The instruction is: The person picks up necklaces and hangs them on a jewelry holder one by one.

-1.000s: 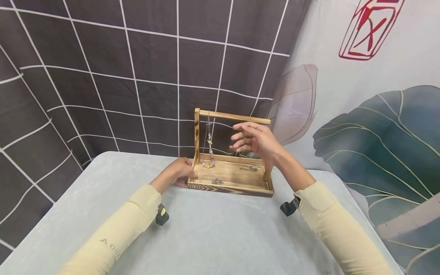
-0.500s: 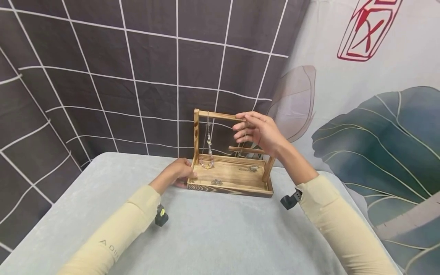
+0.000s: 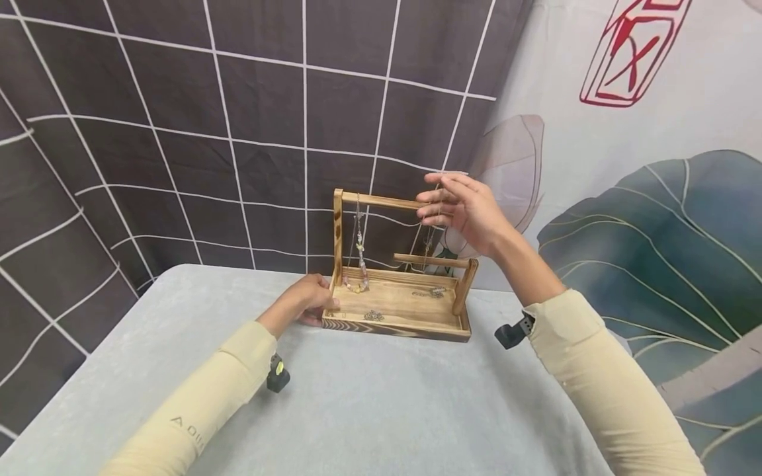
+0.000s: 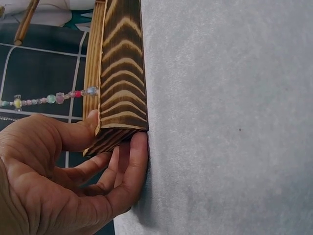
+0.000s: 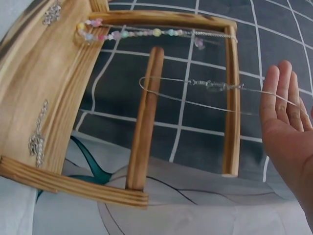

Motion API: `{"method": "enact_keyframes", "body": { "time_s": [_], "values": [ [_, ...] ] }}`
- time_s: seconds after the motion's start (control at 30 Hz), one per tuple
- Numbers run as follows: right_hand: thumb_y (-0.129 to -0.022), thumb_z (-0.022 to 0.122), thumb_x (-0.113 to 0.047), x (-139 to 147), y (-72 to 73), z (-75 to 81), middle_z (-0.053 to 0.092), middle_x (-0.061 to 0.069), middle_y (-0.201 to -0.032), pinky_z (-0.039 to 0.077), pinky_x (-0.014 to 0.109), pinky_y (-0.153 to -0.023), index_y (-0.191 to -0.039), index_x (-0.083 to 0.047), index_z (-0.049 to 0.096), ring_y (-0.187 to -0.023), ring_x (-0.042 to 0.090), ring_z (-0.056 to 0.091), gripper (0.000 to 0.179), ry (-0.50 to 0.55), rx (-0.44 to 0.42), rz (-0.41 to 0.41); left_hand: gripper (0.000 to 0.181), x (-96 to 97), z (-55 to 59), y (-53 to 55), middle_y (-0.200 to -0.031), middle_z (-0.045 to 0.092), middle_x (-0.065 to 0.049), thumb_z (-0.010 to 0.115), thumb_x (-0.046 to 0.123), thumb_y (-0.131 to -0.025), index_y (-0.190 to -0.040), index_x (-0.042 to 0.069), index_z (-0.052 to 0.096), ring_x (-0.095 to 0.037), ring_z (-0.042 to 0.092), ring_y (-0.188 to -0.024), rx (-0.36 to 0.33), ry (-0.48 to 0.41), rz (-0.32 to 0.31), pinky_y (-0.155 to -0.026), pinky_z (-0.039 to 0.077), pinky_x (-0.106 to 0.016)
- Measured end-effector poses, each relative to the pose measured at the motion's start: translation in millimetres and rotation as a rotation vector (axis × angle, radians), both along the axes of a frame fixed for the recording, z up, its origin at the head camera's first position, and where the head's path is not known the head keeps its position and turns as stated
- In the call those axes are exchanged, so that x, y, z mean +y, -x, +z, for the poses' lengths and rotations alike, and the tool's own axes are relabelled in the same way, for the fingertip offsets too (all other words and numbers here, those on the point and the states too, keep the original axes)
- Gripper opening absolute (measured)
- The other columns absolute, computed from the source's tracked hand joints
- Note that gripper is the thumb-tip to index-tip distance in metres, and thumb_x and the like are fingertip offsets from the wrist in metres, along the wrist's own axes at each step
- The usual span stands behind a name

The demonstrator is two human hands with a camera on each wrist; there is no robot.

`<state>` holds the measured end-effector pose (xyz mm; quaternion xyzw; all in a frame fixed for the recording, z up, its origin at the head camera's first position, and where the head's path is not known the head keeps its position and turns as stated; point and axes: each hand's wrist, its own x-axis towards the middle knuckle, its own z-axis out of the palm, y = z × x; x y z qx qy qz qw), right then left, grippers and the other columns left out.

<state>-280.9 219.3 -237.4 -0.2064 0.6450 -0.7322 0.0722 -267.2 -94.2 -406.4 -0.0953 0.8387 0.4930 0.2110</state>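
A wooden jewelry stand [image 3: 395,306] has a tray base, a tall upper bar [image 3: 381,200] and a shorter lower bar [image 3: 434,260]. My left hand [image 3: 303,299] grips the tray's left end, thumb at the rim and fingers curled beneath in the left wrist view. Above the upper bar's free end, my right hand [image 3: 467,208] holds a thin silver chain necklace [image 5: 183,100] at the fingertips. In the right wrist view the necklace crosses the upper bar and its loop overlaps the lower one. A beaded necklace [image 3: 360,254] hangs from the upper bar's left part.
Two small silver chains lie in the tray, one chain [image 3: 374,316] near its front edge and the other chain [image 3: 431,292] toward the right. A pale cloth-covered table [image 3: 381,403] carries the stand. Behind it hangs a dark grid-patterned curtain [image 3: 256,172].
My right hand has risen and shifted right, carrying the chain necklace up to the upper bar's free end. The lower bar has come into sight. My left hand stays at the tray.
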Motion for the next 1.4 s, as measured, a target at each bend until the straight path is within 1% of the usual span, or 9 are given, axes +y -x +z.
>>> {"method": "enact_keyframes", "body": {
  "time_s": [0.13,0.27,0.5,0.63,0.83,0.97,1.1,1.27,1.4],
  "values": [
    [-0.123,0.047,-0.024,5.9,3.3,4.6,0.086,0.003,-0.106,0.074,0.033,-0.085,-0.145,-0.001,0.058,-0.093,0.020,0.084,0.034,0.005,0.019,-0.015,0.047,0.5,0.1,-0.3,-0.105,0.065,-0.012,0.079,0.003,-0.099,-0.139,0.002,0.054,-0.022,0.070,-0.086,0.002,-0.005,0.004,-0.074,0.075,-0.038],
    [-0.123,0.045,-0.024,11.1,5.2,9.8,0.086,0.003,-0.109,0.074,0.033,-0.087,-0.153,0.004,0.049,-0.094,0.019,0.083,0.042,-0.001,0.039,-0.028,0.048,0.4,0.0,1.3,-0.106,0.066,-0.013,0.079,0.003,-0.100,-0.141,0.002,0.054,-0.022,0.071,-0.087,-0.004,0.004,0.004,-0.075,0.075,-0.038],
    [-0.123,0.047,-0.026,19.5,7.5,21.2,0.087,0.002,-0.110,0.073,0.031,-0.088,-0.154,0.002,0.050,-0.095,0.018,0.084,0.042,-0.006,0.071,-0.058,0.051,-0.6,2.1,0.6,-0.110,0.066,-0.015,0.078,0.003,-0.100,-0.145,0.001,0.053,-0.023,0.071,-0.090,-0.007,-0.007,0.004,-0.076,0.075,-0.038],
    [-0.122,0.048,-0.024,24.4,9.4,23.5,0.086,0.004,-0.111,0.074,0.031,-0.087,-0.153,0.001,0.051,-0.094,0.019,0.083,0.040,0.027,0.053,-0.079,0.052,-1.0,2.6,-0.7,-0.111,0.066,-0.015,0.078,0.003,-0.100,-0.146,0.002,0.053,-0.024,0.071,-0.091,-0.005,-0.003,0.006,-0.076,0.076,-0.038],
    [-0.122,0.048,-0.025,35.1,11.4,18.5,0.086,0.003,-0.110,0.074,0.031,-0.087,-0.154,-0.002,0.051,-0.094,0.018,0.083,0.039,0.033,0.025,-0.121,0.052,0.5,3.9,-3.9,-0.112,0.067,-0.016,0.078,0.002,-0.099,-0.145,0.001,0.053,-0.025,0.073,-0.094,0.000,-0.009,0.003,-0.078,0.076,-0.040],
    [-0.122,0.048,-0.025,42.9,13.0,14.5,0.086,0.002,-0.109,0.073,0.030,-0.087,-0.150,-0.005,0.052,-0.093,0.017,0.083,0.035,0.044,0.016,-0.122,0.053,1.3,4.9,-4.7,-0.112,0.067,-0.016,0.078,0.001,-0.099,-0.145,0.001,0.052,-0.025,0.074,-0.094,-0.001,-0.017,0.006,-0.080,0.076,-0.041],
    [-0.122,0.048,-0.025,48.4,13.7,10.7,0.085,0.003,-0.108,0.073,0.029,-0.086,-0.148,-0.006,0.052,-0.092,0.017,0.083,0.032,0.058,0.005,-0.129,0.053,2.4,4.4,-3.4,-0.112,0.065,-0.016,0.078,0.002,-0.099,-0.146,0.001,0.052,-0.025,0.072,-0.093,-0.003,-0.004,0.006,-0.078,0.076,-0.040],
    [-0.122,0.047,-0.023,50.9,16.2,3.6,0.085,0.005,-0.106,0.073,0.029,-0.084,-0.147,-0.005,0.052,-0.090,0.018,0.083,0.030,0.082,-0.031,-0.116,0.052,1.8,3.5,-1.2,-0.110,0.064,-0.014,0.078,0.003,-0.099,-0.146,0.002,0.054,-0.024,0.071,-0.091,-0.006,0.010,0.014,-0.076,0.076,-0.039],
    [-0.123,0.047,-0.022,49.0,18.2,-2.3,0.086,0.005,-0.104,0.073,0.029,-0.084,-0.144,-0.004,0.053,-0.090,0.018,0.084,0.029,0.070,-0.050,-0.111,0.049,1.6,4.1,-1.5,-0.108,0.066,-0.014,0.078,0.003,-0.099,-0.142,0.001,0.054,-0.023,0.072,-0.089,-0.007,0.007,0.007,-0.076,0.075,-0.039]
  ]
}}
